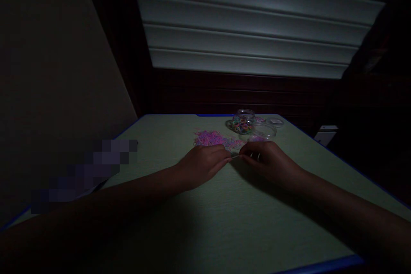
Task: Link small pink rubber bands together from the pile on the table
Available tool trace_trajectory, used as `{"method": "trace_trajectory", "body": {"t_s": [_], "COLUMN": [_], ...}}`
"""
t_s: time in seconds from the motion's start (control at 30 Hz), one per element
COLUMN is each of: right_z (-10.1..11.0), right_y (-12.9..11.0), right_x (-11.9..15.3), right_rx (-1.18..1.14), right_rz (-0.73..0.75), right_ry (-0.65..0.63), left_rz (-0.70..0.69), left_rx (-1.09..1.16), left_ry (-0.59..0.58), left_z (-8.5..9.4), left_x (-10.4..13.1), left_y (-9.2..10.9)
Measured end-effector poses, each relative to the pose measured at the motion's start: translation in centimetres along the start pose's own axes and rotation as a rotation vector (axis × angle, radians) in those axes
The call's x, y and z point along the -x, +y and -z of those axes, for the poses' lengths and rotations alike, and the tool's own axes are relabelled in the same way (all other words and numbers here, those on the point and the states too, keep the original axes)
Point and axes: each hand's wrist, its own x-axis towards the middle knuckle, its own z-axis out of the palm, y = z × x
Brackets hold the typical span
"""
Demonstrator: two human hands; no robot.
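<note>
My left hand [205, 165] and my right hand [269, 162] face each other over the middle of the table. Their fingertips pinch the two ends of a small rubber band [235, 156], which looks thin and pale and is drawn out between them. Just behind my left hand lies a loose pile of pink and purple rubber bands [212, 138]. Behind my right hand stands an open clear tub [263, 130] with some pink and purple in it, its lower part hidden by that hand.
A clear jar [245, 120] of multicoloured rubber bands stands toward the far edge. Near it lies a clear lid [275, 122]. The pale green table [205, 231] has a blue rim. A blurred-out patch [93, 171] covers something along the left edge. The room is dim.
</note>
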Motion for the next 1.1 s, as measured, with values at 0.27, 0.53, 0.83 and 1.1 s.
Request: {"method": "trace_trajectory", "body": {"t_s": [0.27,0.53,0.83,1.1], "right_z": [0.09,0.28,0.51,0.76], "right_y": [-0.09,-0.56,-0.61,-0.65], "right_x": [0.01,0.13,0.21,0.12], "right_rx": [0.026,0.063,0.183,0.336], "right_rz": [0.015,0.028,0.077,0.06], "right_ry": [-0.02,-0.037,-0.025,0.023], "left_rz": [0.008,0.021,0.014,0.022], "left_rx": [-0.002,-0.017,-0.019,-0.036], "left_ry": [-0.002,-0.008,-0.008,0.0], "left_z": [0.21,0.11,0.2,0.1], "left_x": [-0.11,-0.17,-0.16,-0.1], "left_y": [0.23,0.29,0.3,0.28]}}
